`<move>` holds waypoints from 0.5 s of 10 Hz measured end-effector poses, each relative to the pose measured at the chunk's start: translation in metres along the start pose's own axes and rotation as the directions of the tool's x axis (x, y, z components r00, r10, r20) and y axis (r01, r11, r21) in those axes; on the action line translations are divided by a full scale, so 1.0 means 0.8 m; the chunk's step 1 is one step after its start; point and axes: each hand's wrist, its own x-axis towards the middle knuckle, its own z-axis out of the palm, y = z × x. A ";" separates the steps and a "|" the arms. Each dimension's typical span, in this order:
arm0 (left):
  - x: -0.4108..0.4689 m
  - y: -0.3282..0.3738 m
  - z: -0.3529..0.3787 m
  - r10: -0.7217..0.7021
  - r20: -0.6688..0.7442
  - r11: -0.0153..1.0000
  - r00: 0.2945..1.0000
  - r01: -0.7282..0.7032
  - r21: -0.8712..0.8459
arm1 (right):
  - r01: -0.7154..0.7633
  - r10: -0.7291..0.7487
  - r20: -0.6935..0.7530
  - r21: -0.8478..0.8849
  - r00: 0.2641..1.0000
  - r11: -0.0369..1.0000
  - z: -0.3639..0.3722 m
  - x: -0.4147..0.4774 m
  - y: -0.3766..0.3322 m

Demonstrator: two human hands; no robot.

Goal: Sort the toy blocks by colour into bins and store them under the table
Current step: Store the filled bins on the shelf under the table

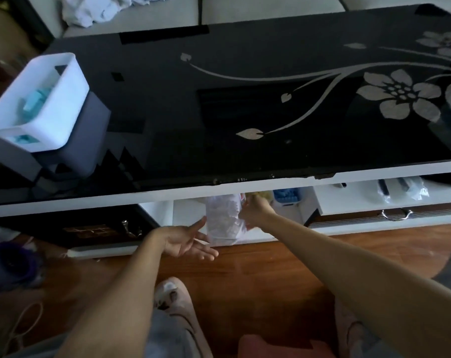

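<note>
Right hand point(255, 210): I reach into the open shelf under the table top, back of the hand toward me. The fingers are tucked out of sight against a blurred yellow patch point(264, 195), and I cannot tell whether they have hold of anything.

Touching this hand on its left is one crumpled translucent white plastic bag point(223, 220), upright in the shelf opening.

Left hand point(185, 241): palm up, fingers straight and spread, holding nothing, fingertips just beside the bag's lower edge.

Just right of my right hand, on the same shelf, is one cluster of blue blocks point(286, 196).

One white rectangular plastic bin point(64, 81) sits at the far left end of the black glass table with silver flower print point(219, 73). It holds cyan blocks point(34, 99), count unclear, well apart from both hands.
</note>
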 end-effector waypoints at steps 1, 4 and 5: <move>-0.013 -0.018 -0.015 0.092 -0.050 0.993 0.995 -0.095 -0.071 | 0.003 -0.003 -0.001 0.070 1.000 0.998 0.031 0.016 -0.028; 0.006 -0.057 -0.035 0.095 -0.396 0.854 0.913 -0.279 -0.439 | -0.014 -0.009 0.253 0.088 0.967 0.996 0.079 0.038 -0.049; 0.020 -0.055 -0.027 0.082 -0.498 0.917 0.863 -0.261 -0.301 | 0.020 0.004 0.322 -0.070 0.947 0.997 0.076 0.041 -0.031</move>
